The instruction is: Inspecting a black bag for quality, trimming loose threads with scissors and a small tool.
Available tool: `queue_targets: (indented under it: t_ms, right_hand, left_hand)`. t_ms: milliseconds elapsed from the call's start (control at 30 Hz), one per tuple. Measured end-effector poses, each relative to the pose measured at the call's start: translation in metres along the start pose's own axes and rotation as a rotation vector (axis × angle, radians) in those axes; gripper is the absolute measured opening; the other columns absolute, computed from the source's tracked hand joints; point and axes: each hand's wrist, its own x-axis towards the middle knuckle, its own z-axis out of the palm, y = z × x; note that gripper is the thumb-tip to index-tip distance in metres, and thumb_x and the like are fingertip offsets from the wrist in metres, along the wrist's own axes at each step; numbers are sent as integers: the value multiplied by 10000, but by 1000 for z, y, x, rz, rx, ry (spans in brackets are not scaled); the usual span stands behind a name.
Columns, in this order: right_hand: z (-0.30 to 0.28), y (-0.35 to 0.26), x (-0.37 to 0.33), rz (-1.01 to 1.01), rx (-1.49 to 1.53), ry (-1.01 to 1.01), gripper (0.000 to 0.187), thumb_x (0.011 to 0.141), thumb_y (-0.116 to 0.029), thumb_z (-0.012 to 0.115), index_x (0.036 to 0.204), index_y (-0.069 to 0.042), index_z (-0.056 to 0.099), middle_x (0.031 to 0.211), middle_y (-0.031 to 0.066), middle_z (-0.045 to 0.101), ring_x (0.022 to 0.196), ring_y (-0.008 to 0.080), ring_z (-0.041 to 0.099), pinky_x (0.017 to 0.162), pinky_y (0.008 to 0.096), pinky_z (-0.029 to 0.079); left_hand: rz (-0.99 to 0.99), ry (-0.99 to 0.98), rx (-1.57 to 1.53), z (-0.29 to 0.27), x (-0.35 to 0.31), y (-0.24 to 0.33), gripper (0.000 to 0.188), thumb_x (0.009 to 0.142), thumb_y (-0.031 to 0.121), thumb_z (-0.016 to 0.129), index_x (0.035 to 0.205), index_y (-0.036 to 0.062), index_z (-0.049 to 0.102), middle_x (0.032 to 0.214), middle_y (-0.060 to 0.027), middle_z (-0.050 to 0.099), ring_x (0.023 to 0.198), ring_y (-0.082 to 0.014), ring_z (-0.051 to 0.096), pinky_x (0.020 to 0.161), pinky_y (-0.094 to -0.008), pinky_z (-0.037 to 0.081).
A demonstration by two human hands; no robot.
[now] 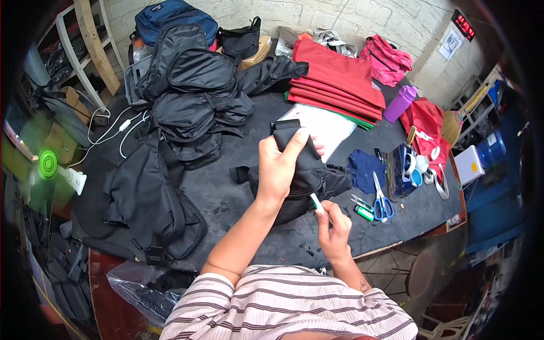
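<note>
Matte black counter (289,242): scuffed and strewn with dark scraps, set against a whitish block wall (249,10).
Right hand (335,229): fingers pinching a slim white-and-green tool (316,202); I cannot tell whether its tip touches the cloth.
Black fabric bag (309,181): mid-counter, just ahead of that tip, its upper end raised.
Left hand (279,169): gripping this raised end, thumb on top.
Good handling: probably best to stretch the cloth taut, steady the bag against the counter, move the tip lightly in short passes and leave the thumb out of its path.
Right side: blue-handled steel scissors (385,208) beside a small green cylinder (364,213).
Far edge: folded red fabric stack (334,68).
</note>
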Motion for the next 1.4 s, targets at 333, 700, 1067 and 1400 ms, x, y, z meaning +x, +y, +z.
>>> queue_targets:
  t_ms: [333, 700, 1067, 1400]
  right_hand:
    - [-15, 16, 19, 948, 2124, -639, 220, 971, -264, 402, 934, -52, 444, 487, -87, 218, 346, 36, 156, 389, 243, 195]
    - [25, 5, -1, 396, 513, 107, 164, 954, -131, 456, 874, 0, 514, 525, -41, 388, 426, 41, 332, 429, 204, 290]
    - [-27, 31, 26, 480, 837, -149, 195, 922, -196, 535, 875, -10, 574, 556, -53, 404, 468, 10, 296, 446, 190, 239]
    - [-4, 10, 0, 284, 210, 109, 141, 936, -144, 506, 882, -17, 534, 602, -49, 416, 504, 17, 348, 451, 185, 279]
  left_hand:
    - [-178, -166, 59, -1, -8, -14, 291, 916, 188, 528, 801, -72, 590, 722, -140, 635, 601, -189, 651, 535, -291, 543]
    - [144, 88, 21, 6, -5, -28, 372, 935, 265, 502, 964, -100, 568, 856, -172, 648, 770, -233, 651, 731, -333, 527]
    - [102, -45, 179, -3, -6, -20, 282, 906, 205, 579, 971, -64, 634, 879, -54, 653, 751, -81, 574, 699, -229, 462]
    - [215, 8, 67, 9, -11, -33, 447, 949, 310, 469, 1084, -108, 550, 1022, -181, 627, 922, -211, 616, 870, -317, 462]
